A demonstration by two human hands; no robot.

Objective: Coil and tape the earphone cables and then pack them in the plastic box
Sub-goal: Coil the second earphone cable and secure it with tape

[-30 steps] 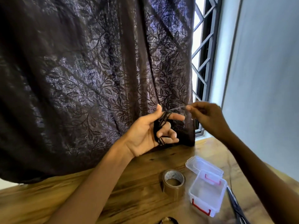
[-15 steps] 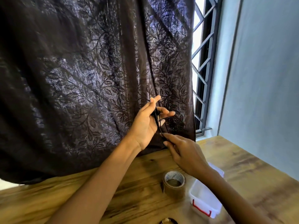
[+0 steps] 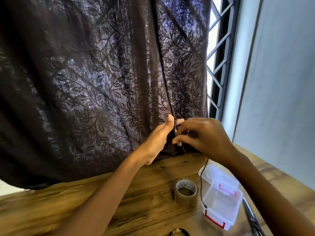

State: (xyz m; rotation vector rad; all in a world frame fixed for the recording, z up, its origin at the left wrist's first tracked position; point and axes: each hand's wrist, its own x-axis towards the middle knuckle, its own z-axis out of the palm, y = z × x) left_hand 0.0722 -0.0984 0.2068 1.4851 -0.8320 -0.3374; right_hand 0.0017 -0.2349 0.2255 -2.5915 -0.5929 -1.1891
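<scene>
My left hand (image 3: 159, 140) is raised above the table with its thumb up, and loops of the black earphone cable (image 3: 173, 132) are wound round its fingers. My right hand (image 3: 202, 135) is right against it on the right, fingers curled and pinching the cable at the coil. A loose cable end (image 3: 201, 184) hangs down from under my right hand to the clear plastic box (image 3: 223, 204) with red clips. The box stands open on the table, its lid (image 3: 216, 172) behind it. A brown tape roll (image 3: 186, 193) stands left of the box.
Black scissors (image 3: 252, 218) lie right of the box near the table's (image 3: 119, 201) front edge. A dark round object (image 3: 178, 233) shows at the bottom edge. A dark leaf-patterned curtain (image 3: 102, 82) hangs behind the table; a barred window (image 3: 219, 57) and a pale wall are at right.
My right hand swung from the upper right down below my left hand, then came up against its fingers, carrying the cable round the coil. The loose end now hangs over the box.
</scene>
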